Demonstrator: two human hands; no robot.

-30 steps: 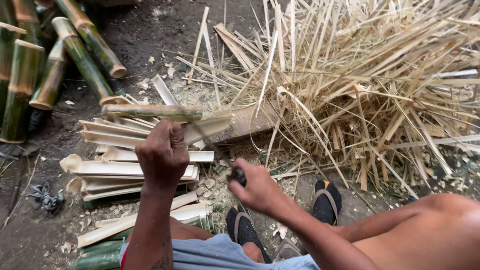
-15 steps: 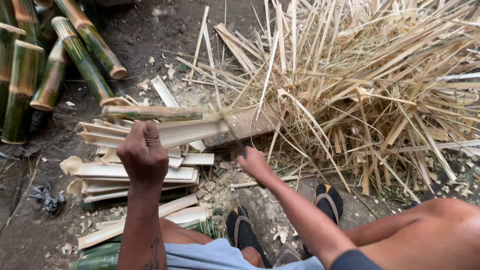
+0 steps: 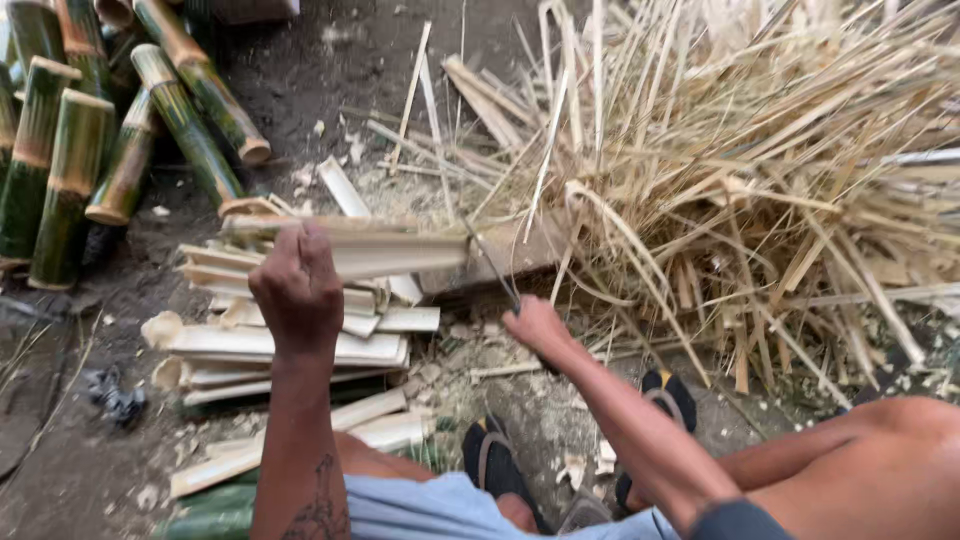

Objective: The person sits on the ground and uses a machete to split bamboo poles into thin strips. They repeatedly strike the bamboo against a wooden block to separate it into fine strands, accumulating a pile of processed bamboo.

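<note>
Bamboo slat (image 3: pixel 390 250): light, stiff, splintery; left hand (image 3: pixel 297 285) clenched round near end, right hand (image 3: pixel 535 328) gripping blade (image 3: pixel 492 265)

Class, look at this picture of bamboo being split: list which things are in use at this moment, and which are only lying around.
In use:
left hand gripping the split bamboo piece
right hand holding the blade against that piece

Lying about:
green bamboo sections
stacked split slats
heap of thin strips
dark scrap on the ground
</note>
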